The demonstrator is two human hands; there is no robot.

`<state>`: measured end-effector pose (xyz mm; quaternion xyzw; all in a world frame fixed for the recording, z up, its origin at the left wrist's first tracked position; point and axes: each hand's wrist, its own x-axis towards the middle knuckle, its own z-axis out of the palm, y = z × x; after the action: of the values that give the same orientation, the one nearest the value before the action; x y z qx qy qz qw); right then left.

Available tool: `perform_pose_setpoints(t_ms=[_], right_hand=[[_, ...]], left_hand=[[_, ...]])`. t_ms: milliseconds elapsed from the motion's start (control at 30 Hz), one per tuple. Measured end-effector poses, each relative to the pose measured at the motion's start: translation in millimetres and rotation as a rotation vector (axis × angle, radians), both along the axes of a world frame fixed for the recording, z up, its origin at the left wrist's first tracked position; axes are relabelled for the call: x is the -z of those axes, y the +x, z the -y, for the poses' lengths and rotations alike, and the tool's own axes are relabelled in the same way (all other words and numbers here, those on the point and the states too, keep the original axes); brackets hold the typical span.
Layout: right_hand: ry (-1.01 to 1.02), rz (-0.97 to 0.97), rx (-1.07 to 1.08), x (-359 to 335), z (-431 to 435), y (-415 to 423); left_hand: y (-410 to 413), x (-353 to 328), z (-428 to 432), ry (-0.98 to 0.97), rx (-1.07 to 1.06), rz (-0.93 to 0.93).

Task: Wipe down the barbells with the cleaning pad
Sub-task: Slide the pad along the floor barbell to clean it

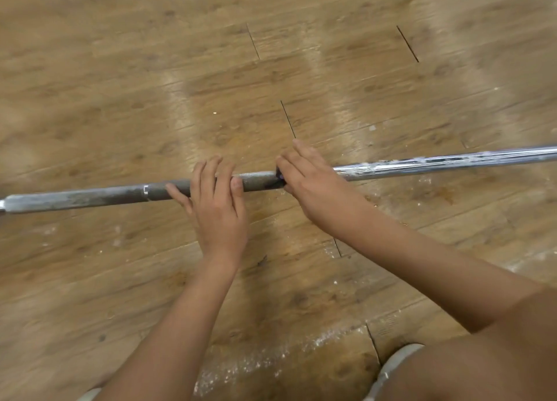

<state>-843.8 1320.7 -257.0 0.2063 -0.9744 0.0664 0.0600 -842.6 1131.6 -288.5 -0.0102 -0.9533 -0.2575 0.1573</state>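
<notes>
The barbell [90,194] lies across the floor [271,54], left edge to right. The left grip [220,195] rests flat over it with fingers spread, probably to stop it rolling. The right grip [304,177], fingers straight, presses the dark cleaning pad [280,182] onto the shaft—set to scrub.

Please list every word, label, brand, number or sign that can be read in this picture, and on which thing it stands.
No text can be read in this view.
Barbell: no lettering; one small bright mark on its shaft, too small to tell what it is.
Cleaning pad, under the right hand: no print visible.
Wooden floor: only plank seams and white dust.
</notes>
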Motion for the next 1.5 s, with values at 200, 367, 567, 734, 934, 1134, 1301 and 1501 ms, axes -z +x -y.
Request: perform_pose_setpoints(t_ms=[200, 367, 567, 734, 934, 1134, 1301, 1501], right_hand=[[0.014, 0.021, -0.005, -3, -18, -15], [0.035, -0.001, -0.106, -4, -5, -37], [0.116, 0.022, -0.325, -13, -23, -69], [0.082, 0.062, -0.171, -7, -7, -70], [0.223, 0.122, -0.200, -13, -10, -99], [0.213, 0.127, 0.001, -15, 9, -112], [0.014, 0.061, 0.051, -4, -4, -122], [-0.093, -0.057, 0.299, 16, 28, -121]], left_hand=[[-18, 4, -1, -0.082, 0.045, 0.023], [-33, 6, -4, -0.084, 0.024, 0.044], [-53, 9, -10, -0.120, -0.007, -0.006], [-69, 8, -19, -0.108, -0.059, -0.033], [-93, 13, -17, -0.139, -0.056, -0.078], [-116, 7, -23, -0.114, -0.058, -0.061], [-131, 1, -23, -0.133, -0.024, -0.012], [-146, -8, -22, -0.185, 0.018, 0.054]])
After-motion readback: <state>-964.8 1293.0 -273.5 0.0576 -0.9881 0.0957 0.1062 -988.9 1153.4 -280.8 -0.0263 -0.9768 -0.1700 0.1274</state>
